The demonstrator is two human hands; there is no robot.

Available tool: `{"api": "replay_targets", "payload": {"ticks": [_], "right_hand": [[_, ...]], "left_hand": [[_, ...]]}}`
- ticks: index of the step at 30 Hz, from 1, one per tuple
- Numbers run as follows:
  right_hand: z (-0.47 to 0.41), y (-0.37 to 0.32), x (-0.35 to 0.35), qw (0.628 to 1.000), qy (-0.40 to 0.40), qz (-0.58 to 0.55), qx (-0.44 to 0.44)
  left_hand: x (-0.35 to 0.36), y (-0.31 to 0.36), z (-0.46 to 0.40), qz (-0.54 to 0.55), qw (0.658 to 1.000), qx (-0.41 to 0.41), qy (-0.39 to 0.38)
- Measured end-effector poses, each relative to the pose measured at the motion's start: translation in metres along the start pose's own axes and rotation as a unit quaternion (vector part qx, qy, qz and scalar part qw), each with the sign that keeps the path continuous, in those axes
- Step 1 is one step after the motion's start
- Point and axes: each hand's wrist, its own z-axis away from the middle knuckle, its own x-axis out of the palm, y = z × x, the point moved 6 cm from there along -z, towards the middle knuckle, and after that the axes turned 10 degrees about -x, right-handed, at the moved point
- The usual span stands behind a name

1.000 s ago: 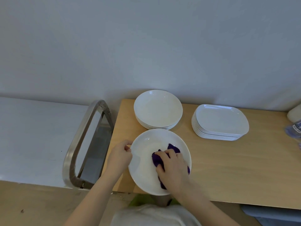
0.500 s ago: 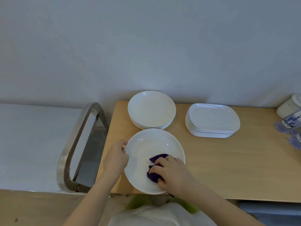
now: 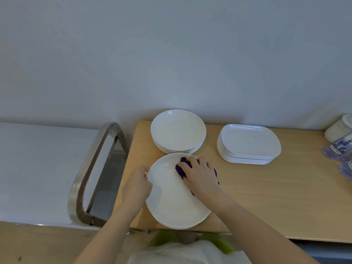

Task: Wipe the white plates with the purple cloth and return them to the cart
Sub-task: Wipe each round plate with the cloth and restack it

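Observation:
A round white plate (image 3: 171,202) lies on the wooden cart top (image 3: 266,197) near its front edge. My left hand (image 3: 136,184) grips the plate's left rim. My right hand (image 3: 200,175) presses the purple cloth (image 3: 181,168) onto the plate's upper right part; most of the cloth is hidden under my fingers. Behind it stands a stack of round white plates (image 3: 178,131). A stack of rectangular white plates (image 3: 247,143) sits to the right.
The cart's steel handle (image 3: 91,168) loops at the left end, next to a white surface (image 3: 38,168). A white container (image 3: 339,126) and plastic-wrapped blue items (image 3: 341,151) lie at the far right. A grey wall rises behind.
My right hand has slid the purple cloth from the plate's lower middle up to its upper right. My left hand has stayed on the left rim.

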Motion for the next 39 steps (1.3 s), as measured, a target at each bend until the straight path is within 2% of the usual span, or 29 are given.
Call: {"api": "replay_targets", "payload": {"ticks": [4,6,10,12,18,27,29,32,36,39], "right_hand": [[0.01,0.011,-0.011,1.0,0.018,0.013,0.005],[0.018,0.019,-0.027,0.997,0.061,0.013,0.038],[0.04,0.051,-0.047,0.977,0.169,-0.059,0.116],[0.054,0.071,-0.043,0.966,0.18,-0.099,0.155],[0.085,0.101,0.009,0.96,0.047,-0.135,0.241],[0.082,0.087,0.03,0.954,-0.045,-0.152,0.253],[0.078,0.084,0.02,0.959,-0.035,-0.132,0.248],[0.073,0.07,-0.003,0.967,0.02,-0.137,0.212],[0.074,0.025,-0.032,0.971,0.113,-0.205,0.042],[0.08,-0.004,-0.031,0.974,0.105,-0.185,-0.073]], "left_hand": [[0.001,0.002,0.003,-0.012,1.0,0.007,0.003],[0.002,0.001,0.002,-0.006,1.0,0.006,0.0],[0.004,-0.001,0.0,-0.011,1.0,0.005,-0.001],[0.004,-0.001,-0.003,-0.01,1.0,0.003,0.0],[0.002,0.0,-0.002,-0.019,1.0,0.014,0.013],[0.001,0.001,-0.003,-0.038,0.999,0.019,0.013],[0.001,0.001,-0.002,-0.028,0.999,0.018,0.014],[-0.001,0.001,0.0,-0.012,1.0,0.019,0.016],[-0.006,0.002,0.005,0.013,0.999,0.028,0.009],[-0.012,0.004,0.009,0.003,0.999,0.045,0.01]]}}
